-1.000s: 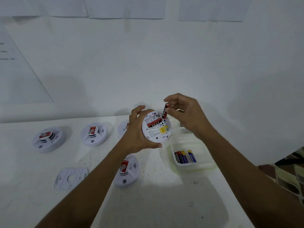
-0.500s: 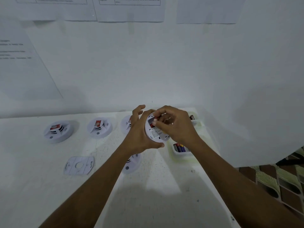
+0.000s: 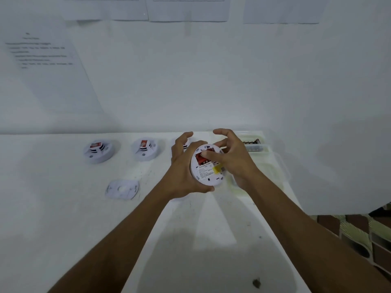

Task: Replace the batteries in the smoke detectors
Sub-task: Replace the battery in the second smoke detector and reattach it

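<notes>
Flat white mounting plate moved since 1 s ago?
No: flat white mounting plate still lies nearside, between leftmost round white smoke detector and its neighbour.

Left hand grips smoke detector, back side facing camera, above white table. Right hand: thumb presses red battery in the compartment. Mounting plate lies to the left.

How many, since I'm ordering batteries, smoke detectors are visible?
4: one smoke detector held in the left hand, one partly behind that hand, two on the table farther left. Others may hide under the arms.
</notes>
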